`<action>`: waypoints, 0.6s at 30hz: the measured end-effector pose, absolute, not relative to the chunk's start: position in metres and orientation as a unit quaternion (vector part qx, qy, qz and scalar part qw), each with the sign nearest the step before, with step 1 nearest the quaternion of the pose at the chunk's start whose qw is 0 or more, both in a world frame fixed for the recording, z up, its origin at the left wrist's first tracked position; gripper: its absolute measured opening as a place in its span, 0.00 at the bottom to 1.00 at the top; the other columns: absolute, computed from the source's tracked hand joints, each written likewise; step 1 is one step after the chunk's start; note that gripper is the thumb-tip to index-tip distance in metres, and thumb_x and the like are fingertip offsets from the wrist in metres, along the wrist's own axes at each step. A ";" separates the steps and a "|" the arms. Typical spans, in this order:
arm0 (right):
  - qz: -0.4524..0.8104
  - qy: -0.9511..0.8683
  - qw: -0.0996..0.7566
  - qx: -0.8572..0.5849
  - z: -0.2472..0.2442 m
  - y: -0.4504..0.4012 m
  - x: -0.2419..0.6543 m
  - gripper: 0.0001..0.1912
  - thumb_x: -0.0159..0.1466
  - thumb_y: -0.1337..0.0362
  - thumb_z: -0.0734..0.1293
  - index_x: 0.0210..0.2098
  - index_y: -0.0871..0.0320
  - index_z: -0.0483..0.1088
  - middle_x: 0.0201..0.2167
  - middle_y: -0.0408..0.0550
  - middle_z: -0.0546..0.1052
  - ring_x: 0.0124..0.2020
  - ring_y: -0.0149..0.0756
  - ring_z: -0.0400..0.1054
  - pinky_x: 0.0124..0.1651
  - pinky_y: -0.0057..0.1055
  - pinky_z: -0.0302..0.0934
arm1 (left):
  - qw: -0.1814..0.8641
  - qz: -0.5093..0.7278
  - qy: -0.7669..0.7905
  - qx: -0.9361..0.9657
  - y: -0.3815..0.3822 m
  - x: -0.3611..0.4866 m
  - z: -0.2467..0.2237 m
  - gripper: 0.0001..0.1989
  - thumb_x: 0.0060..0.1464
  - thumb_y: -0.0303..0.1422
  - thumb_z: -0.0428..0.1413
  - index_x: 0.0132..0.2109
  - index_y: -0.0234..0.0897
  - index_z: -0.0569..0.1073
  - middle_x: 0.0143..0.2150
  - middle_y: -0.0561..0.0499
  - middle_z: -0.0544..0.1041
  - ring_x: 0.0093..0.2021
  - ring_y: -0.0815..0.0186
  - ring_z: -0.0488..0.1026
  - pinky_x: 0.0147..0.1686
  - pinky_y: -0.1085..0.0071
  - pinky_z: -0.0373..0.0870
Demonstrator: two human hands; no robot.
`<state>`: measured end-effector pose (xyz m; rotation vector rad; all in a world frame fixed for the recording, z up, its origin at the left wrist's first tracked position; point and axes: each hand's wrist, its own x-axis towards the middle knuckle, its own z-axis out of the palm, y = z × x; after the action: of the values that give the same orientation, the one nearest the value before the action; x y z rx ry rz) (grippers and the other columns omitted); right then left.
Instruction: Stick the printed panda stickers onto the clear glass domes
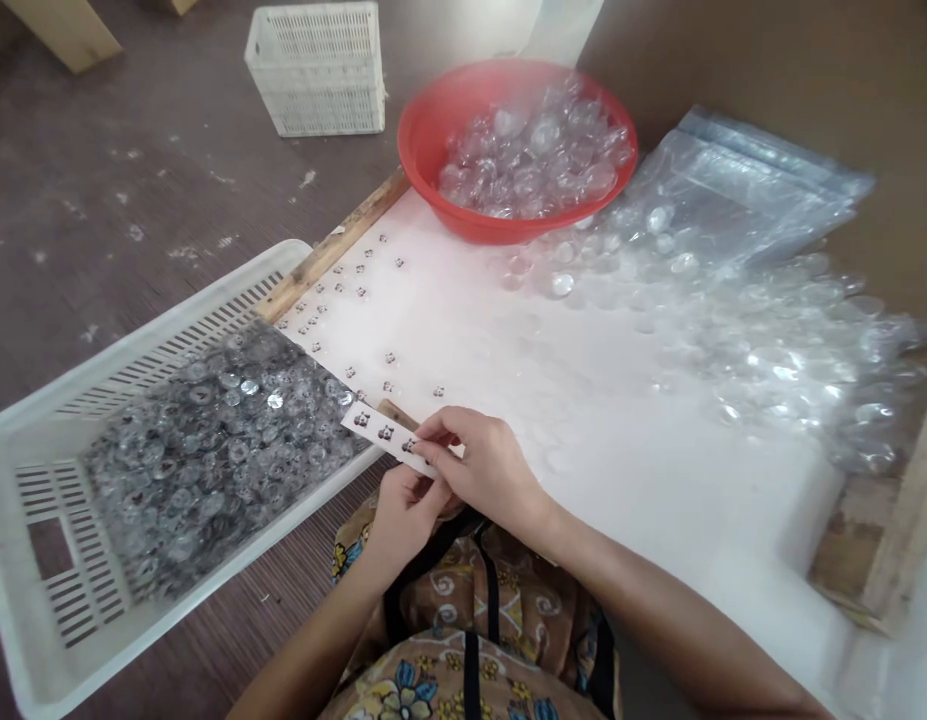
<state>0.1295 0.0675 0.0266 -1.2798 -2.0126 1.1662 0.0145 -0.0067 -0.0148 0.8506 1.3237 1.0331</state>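
Pinching a white strip between them, the fingers of the right hand were closed near a small picture on it. The left hand had its fingers shut on the strip's lower end, though its tips were partly hidden. The strip was over the near left corner of the white tabletop, and three small pictures showed on it in a row. Below the hands was a brown cloth with flowers. More small pictures were dotted along the tabletop's left side, beside a wooden bar. Just left of the hands, a white basket held lots of shiny, round bits. At the far side, a red bowl held clear, round pieces. To its right lay clear plastic bags and a loose heap of clear pieces. Farther off, a white crate stood on the dark floor.
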 end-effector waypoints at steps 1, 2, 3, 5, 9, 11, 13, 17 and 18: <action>0.412 -0.741 0.254 -0.466 0.027 0.066 0.130 0.05 0.61 0.72 0.68 0.33 0.55 0.72 0.30 0.42 0.77 0.34 0.34 0.71 0.37 0.29 0.63 | 0.587 0.446 0.569 0.364 -0.007 0.016 -0.015 0.15 0.54 0.38 0.59 0.27 0.32 0.70 0.23 0.53 0.68 0.25 0.70 0.61 0.26 0.74 0.59; 0.390 -0.750 0.266 -0.463 0.028 0.064 0.130 0.04 0.61 0.71 0.68 0.33 0.56 0.72 0.30 0.43 0.77 0.34 0.34 0.70 0.38 0.30 0.63 | 0.585 0.450 0.570 0.360 -0.007 0.017 -0.015 0.14 0.54 0.37 0.58 0.27 0.32 0.70 0.23 0.53 0.68 0.25 0.70 0.61 0.26 0.75 0.59; 0.365 -0.763 0.276 -0.457 0.028 0.061 0.130 0.04 0.63 0.71 0.67 0.34 0.56 0.71 0.31 0.44 0.77 0.35 0.35 0.70 0.39 0.31 0.63 | 0.584 0.454 0.570 0.357 -0.007 0.018 -0.016 0.14 0.54 0.36 0.58 0.26 0.32 0.70 0.23 0.53 0.68 0.26 0.71 0.61 0.25 0.75 0.59; 0.312 -0.790 0.287 -0.443 0.027 0.054 0.128 0.05 0.66 0.70 0.64 0.34 0.57 0.71 0.32 0.47 0.76 0.36 0.38 0.69 0.40 0.34 0.63 | 0.583 0.461 0.570 0.350 -0.008 0.020 -0.017 0.12 0.54 0.35 0.58 0.27 0.32 0.70 0.23 0.54 0.68 0.26 0.71 0.61 0.25 0.76 0.58; 0.301 -0.798 0.310 -0.421 0.032 0.047 0.126 0.08 0.67 0.69 0.61 0.33 0.58 0.70 0.33 0.49 0.76 0.38 0.39 0.68 0.42 0.37 0.64 | 0.580 0.467 0.572 0.344 -0.009 0.021 -0.016 0.11 0.53 0.34 0.59 0.27 0.31 0.71 0.24 0.54 0.69 0.25 0.71 0.62 0.25 0.76 0.59; 0.376 -0.758 0.340 -0.410 0.038 0.052 0.132 0.05 0.65 0.70 0.63 0.33 0.57 0.69 0.36 0.48 0.76 0.41 0.37 0.69 0.45 0.36 0.65 | 0.586 0.461 0.573 0.341 -0.009 0.021 -0.014 0.13 0.53 0.36 0.60 0.27 0.31 0.72 0.23 0.53 0.71 0.25 0.71 0.64 0.25 0.76 0.61; 0.453 -0.695 0.368 -0.419 0.043 0.066 0.144 0.03 0.63 0.69 0.65 0.33 0.56 0.68 0.38 0.47 0.76 0.41 0.35 0.69 0.44 0.33 0.65 | 0.598 0.455 0.574 0.326 -0.008 0.020 -0.012 0.14 0.53 0.39 0.61 0.29 0.31 0.74 0.24 0.51 0.73 0.25 0.69 0.67 0.25 0.75 0.65; 0.464 -0.637 0.338 -0.514 0.037 0.098 0.178 0.04 0.61 0.65 0.66 0.31 0.56 0.67 0.28 0.42 0.72 0.29 0.30 0.66 0.33 0.29 0.62 | 0.613 0.442 0.578 0.308 -0.008 0.015 -0.010 0.16 0.51 0.43 0.62 0.29 0.31 0.77 0.24 0.48 0.77 0.25 0.66 0.72 0.27 0.72 0.70; 0.453 -0.646 0.307 -0.533 0.031 0.103 0.186 0.04 0.61 0.65 0.66 0.30 0.56 0.67 0.25 0.41 0.71 0.27 0.29 0.64 0.31 0.28 0.59 | 0.615 0.439 0.577 0.310 -0.008 0.014 -0.010 0.17 0.50 0.43 0.63 0.29 0.31 0.77 0.24 0.48 0.77 0.24 0.65 0.72 0.26 0.72 0.71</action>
<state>0.1858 0.1034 0.0313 -1.4088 -1.7080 1.1975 0.0139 -0.0076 -0.0100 0.7146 1.3306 1.0104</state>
